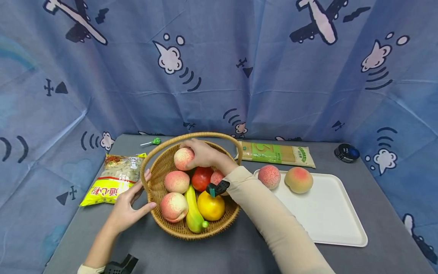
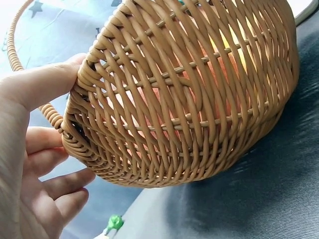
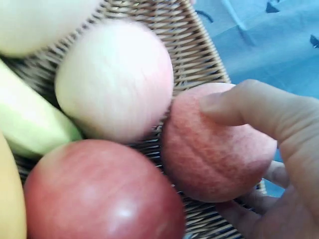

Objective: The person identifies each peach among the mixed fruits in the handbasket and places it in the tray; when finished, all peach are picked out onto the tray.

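My right hand (image 1: 204, 153) holds a pinkish peach (image 1: 182, 158) at the back left inside the wicker basket (image 1: 186, 236). In the right wrist view the thumb lies across this peach, with other fingers behind and below it. My left hand (image 1: 126, 211) holds the basket's left rim by the handle's foot, thumb and fingers spread along it. Around the held peach lie two pale pink peaches (image 1: 176, 181), a red fruit (image 1: 202, 179), a banana (image 1: 194, 213) and an orange (image 1: 211, 206). Another pinkish fruit (image 1: 217, 177) is partly hidden under my right wrist.
Two peaches (image 1: 299, 180) rest on a white tray (image 1: 335, 213) at the right. Left of the basket lies a yellow bag of pasta (image 1: 118, 179); a green lollipop (image 1: 156, 141) is behind it. A noodle packet (image 1: 273, 153) and a round black object (image 1: 347, 153) sit farther back.
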`<control>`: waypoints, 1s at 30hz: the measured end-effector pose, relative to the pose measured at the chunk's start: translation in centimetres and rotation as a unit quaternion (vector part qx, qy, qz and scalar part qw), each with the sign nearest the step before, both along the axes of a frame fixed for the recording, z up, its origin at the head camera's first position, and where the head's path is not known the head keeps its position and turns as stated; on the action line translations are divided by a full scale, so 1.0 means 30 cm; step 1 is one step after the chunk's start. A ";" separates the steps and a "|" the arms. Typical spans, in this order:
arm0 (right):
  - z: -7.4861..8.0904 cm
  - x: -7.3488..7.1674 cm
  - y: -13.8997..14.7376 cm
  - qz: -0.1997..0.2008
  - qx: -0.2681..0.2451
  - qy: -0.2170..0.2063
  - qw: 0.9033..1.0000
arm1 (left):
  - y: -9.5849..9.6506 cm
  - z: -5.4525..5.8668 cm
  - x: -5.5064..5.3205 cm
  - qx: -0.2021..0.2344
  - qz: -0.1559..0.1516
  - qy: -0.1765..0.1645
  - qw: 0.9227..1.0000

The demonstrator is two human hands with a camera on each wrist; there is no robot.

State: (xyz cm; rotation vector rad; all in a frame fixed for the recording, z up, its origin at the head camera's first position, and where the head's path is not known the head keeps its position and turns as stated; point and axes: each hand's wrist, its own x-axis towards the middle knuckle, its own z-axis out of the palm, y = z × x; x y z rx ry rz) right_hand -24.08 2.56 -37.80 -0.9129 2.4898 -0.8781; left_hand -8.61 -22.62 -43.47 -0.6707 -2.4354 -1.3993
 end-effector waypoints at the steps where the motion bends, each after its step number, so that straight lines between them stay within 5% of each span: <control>1: 0.008 0.004 0.003 -0.009 -0.008 -0.005 1.000 | 0.000 0.000 0.000 0.002 -0.002 0.002 1.000; 15: 0.045 0.051 0.030 -0.030 -0.108 -0.036 0.993 | -0.001 0.000 0.005 0.019 -0.015 -0.001 1.000; 30: 0.127 0.202 0.108 0.015 -0.138 0.066 0.988 | -0.002 -0.005 0.005 0.038 -0.027 0.005 0.999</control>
